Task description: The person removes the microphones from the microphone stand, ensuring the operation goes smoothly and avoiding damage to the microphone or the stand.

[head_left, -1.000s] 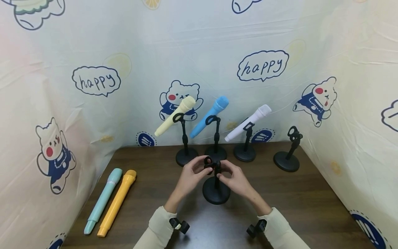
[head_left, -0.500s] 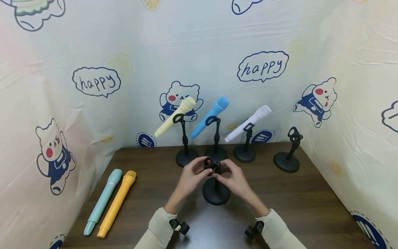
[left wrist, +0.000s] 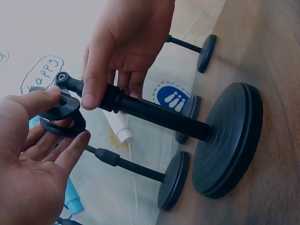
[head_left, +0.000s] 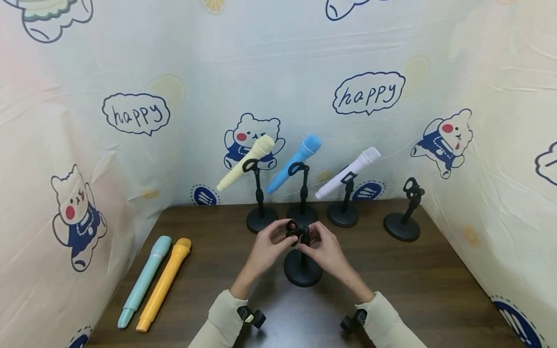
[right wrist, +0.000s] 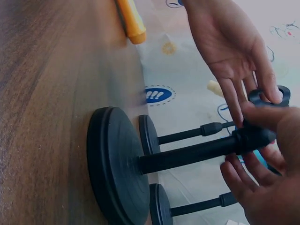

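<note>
A black desktop microphone stand (head_left: 303, 273) stands upright on the table in front of me, its round base down. With thumb and fingers, my left hand (head_left: 265, 249) pinches the ring-shaped clip (left wrist: 70, 110) at its top. My right hand (head_left: 329, 251) grips the upper pole, thumb on the near side just below the hinge, as the left wrist view shows. The lower pole (right wrist: 187, 157) is bare down to the base in the right wrist view. No microphone sits in this clip.
Behind stand three stands bearing a pale yellow microphone (head_left: 237, 174), a blue microphone (head_left: 287, 171) and a lavender microphone (head_left: 344, 176). Another black stand (head_left: 402, 227) is at the back right. A teal microphone (head_left: 145, 280) and an orange microphone (head_left: 164, 285) lie at the left.
My right wrist has shifted slightly left, and the right thumb has come further across the pole top. The left hand and the stand have stayed in place.
</note>
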Available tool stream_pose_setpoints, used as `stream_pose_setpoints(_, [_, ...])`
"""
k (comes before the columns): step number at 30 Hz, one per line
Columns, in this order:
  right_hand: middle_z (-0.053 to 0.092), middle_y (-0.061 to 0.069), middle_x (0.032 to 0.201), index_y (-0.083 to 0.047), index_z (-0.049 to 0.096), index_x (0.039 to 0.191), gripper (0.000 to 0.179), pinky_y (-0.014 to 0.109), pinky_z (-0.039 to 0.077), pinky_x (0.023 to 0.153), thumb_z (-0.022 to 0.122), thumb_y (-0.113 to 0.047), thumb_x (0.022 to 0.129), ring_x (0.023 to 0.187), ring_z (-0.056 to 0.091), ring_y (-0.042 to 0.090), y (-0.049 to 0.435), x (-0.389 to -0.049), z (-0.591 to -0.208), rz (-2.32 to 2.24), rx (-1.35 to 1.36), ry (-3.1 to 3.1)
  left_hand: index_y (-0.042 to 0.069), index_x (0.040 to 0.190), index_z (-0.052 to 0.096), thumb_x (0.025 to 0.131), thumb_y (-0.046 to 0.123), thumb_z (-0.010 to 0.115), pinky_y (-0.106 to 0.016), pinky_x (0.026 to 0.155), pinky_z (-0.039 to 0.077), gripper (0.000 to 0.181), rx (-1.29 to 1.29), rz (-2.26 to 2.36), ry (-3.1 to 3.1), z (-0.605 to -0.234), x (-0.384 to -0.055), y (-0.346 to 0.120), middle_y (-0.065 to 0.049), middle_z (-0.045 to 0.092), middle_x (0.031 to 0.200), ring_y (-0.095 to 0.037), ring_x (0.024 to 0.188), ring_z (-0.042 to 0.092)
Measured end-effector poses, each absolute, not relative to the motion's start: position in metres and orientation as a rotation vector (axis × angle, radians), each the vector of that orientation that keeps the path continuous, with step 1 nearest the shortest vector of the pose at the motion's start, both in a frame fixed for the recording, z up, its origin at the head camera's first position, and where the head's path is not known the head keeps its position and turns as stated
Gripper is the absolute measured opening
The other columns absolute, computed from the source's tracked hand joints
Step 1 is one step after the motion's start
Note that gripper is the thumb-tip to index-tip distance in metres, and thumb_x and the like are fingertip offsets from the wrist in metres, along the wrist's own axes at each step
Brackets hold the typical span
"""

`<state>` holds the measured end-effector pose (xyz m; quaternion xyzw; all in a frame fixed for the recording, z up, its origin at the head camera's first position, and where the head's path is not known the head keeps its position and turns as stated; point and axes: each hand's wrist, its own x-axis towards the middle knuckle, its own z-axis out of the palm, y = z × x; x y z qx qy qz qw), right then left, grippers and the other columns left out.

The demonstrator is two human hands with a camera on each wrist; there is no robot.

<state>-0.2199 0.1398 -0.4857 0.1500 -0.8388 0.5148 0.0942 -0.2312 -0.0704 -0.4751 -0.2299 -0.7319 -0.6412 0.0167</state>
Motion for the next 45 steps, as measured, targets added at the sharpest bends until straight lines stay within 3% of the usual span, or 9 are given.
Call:
stream_pose_setpoints(4, [0.072,0.008,0.122,-0.011,0.063,0.133,0.043,0.054,0.058,0.104,0.078,-0.003,0.094,0.113,0.070,0.025,0.147,-0.217,-0.484,1.627,0.592,-2.489,0.010,0.140,0.065,0.099,0.014,0.077,-0.030,0.106,0.057,0.042,-0.721,-1.998,-2.271,-0.475,-0.230,-0.070,-0.014,0.071,0.134,-0.031,0.127,0.069])
stream_pose_setpoints(8, [0.071,0.012,0.129,-0.010,0.064,0.138,0.044,0.049,0.056,0.110,0.070,0.004,0.097,0.120,0.069,0.030,0.152,-0.216,-0.482,1.733,0.684,-2.454,0.010,0.140,0.064,0.099,0.013,0.077,-0.029,0.106,0.057,0.043,-0.723,-2.002,-2.259,-0.476,-0.230,-0.070,-0.013,0.071,0.134,-0.030,0.127,0.069])
stream_pose_setpoints(17, [0.076,0.011,0.115,-0.009,0.067,0.125,0.036,0.053,0.059,0.101,0.082,-0.004,0.093,0.109,0.073,0.027,0.150,-0.218,-0.488,1.689,0.573,-2.423,0.009,0.140,0.064,0.099,0.012,0.077,-0.029,0.105,0.058,0.043,-0.726,-1.992,-2.265,-0.476,-0.230,-0.070,-0.014,0.071,0.134,-0.030,0.127,0.070])
stream_pose_setpoints(24, [0.070,0.009,0.108,-0.008,0.061,0.118,0.039,0.037,0.064,0.092,0.087,-0.009,0.089,0.099,0.074,0.021,0.140,-0.217,-0.490,1.599,0.431,-2.462,0.008,0.140,0.064,0.099,0.012,0.077,-0.029,0.105,0.058,0.043,-0.710,-1.986,-2.280,-0.476,-0.230,-0.070,-0.015,0.071,0.134,-0.031,0.127,0.069])
stream_pose_setpoints(27, [0.069,0.008,0.108,-0.009,0.058,0.117,0.040,0.037,0.064,0.092,0.087,-0.009,0.089,0.099,0.074,0.019,0.139,-0.217,-0.490,1.597,0.430,-2.459,0.008,0.139,0.064,0.099,0.012,0.077,-0.030,0.106,0.057,0.042,-0.708,-1.984,-2.279,-0.476,-0.231,-0.071,-0.014,0.071,0.134,-0.031,0.128,0.069])
stream_pose_setpoints(33, [0.070,0.007,0.116,-0.010,0.059,0.128,0.044,0.046,0.061,0.099,0.084,-0.008,0.092,0.107,0.071,0.021,0.143,-0.216,-0.489,1.626,0.489,-2.506,0.011,0.139,0.065,0.098,0.013,0.078,-0.030,0.106,0.057,0.043,-0.703,-1.992,-2.279,-0.475,-0.231,-0.071,-0.014,0.071,0.134,-0.030,0.127,0.070])
stream_pose_setpoints(38, [0.070,0.013,0.132,-0.009,0.057,0.143,0.049,0.048,0.057,0.108,0.073,0.001,0.098,0.120,0.069,0.030,0.148,-0.213,-0.485,1.696,0.615,-2.490,0.011,0.139,0.064,0.098,0.014,0.079,-0.029,0.106,0.058,0.044,-0.715,-1.992,-2.267,-0.476,-0.231,-0.071,-0.014,0.071,0.134,-0.030,0.126,0.070])
stream_pose_setpoints(45, [0.071,0.014,0.134,-0.009,0.061,0.142,0.045,0.043,0.057,0.108,0.068,0.006,0.099,0.121,0.070,0.031,0.150,-0.213,-0.486,1.742,0.651,-2.407,0.013,0.139,0.065,0.098,0.014,0.078,-0.028,0.104,0.058,0.042,-0.701,-1.994,-2.269,-0.477,-0.231,-0.070,-0.009,0.072,0.132,-0.026,0.125,0.071])
